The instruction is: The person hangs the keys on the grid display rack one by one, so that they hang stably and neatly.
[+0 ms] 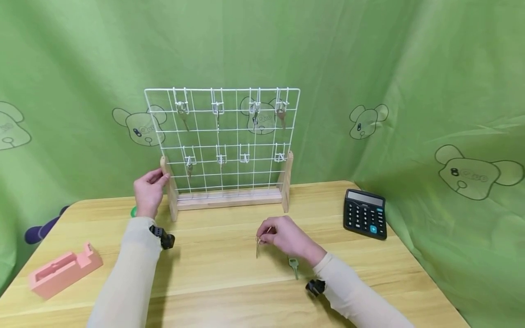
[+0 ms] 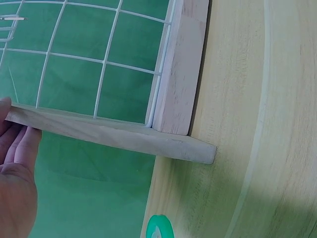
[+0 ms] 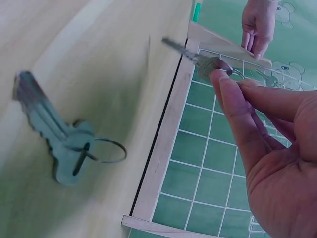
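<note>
A white wire grid rack (image 1: 237,131) with wooden end posts and a wooden base stands at the back of the table. My left hand (image 1: 149,189) holds its left post (image 2: 109,133), thumb on one face and fingers on the other. In front of the rack, my right hand (image 1: 285,234) pinches a metal key (image 3: 190,54) at its ring end between thumb and fingertips. The blade points away from the fingers. Beneath this hand, another key (image 3: 62,131) with a split ring (image 3: 115,151) lies on the table. Keys hang on several hooks (image 1: 182,109) in two rows.
A black calculator (image 1: 365,214) lies at the right. On the left sit a pink tape dispenser (image 1: 65,271) and, partly hidden behind the left arm, a green round object (image 1: 133,212). A purple item (image 1: 43,232) rests at the left edge. Green curtain (image 1: 328,54) surrounds the table (image 1: 229,269).
</note>
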`<state>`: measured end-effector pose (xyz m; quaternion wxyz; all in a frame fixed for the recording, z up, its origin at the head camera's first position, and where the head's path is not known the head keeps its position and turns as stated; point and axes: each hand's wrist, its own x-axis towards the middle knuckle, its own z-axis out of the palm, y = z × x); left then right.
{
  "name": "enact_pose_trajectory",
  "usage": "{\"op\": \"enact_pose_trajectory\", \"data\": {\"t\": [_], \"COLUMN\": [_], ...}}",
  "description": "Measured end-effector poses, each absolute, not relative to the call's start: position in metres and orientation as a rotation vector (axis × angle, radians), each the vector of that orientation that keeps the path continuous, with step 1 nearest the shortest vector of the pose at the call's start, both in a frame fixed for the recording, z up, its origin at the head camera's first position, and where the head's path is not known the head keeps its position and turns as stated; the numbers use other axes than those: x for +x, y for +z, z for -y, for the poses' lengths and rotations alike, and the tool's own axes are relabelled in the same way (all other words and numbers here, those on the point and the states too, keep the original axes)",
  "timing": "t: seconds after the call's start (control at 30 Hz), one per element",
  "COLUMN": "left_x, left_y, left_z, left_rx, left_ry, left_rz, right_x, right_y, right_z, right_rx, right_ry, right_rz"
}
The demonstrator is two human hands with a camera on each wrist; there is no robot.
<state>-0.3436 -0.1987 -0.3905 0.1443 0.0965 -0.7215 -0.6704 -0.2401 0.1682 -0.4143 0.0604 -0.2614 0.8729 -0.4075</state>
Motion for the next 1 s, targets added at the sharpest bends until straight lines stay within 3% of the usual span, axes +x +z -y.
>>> {"op": "enact_pose_trajectory", "data": {"t": [1.0], "left_x": [-0.342], "left_y": [-0.389], "left_z": [0.198], "left_rx": [0.313], "left_ry": [-1.931], "left_rz": [2.076], "right_x": [-0.255], "right_y": [-0.385], "right_z": [-0.154], "right_rx": [-0.550], "right_ry": [-1.468], "right_rz": [-2.668]}}
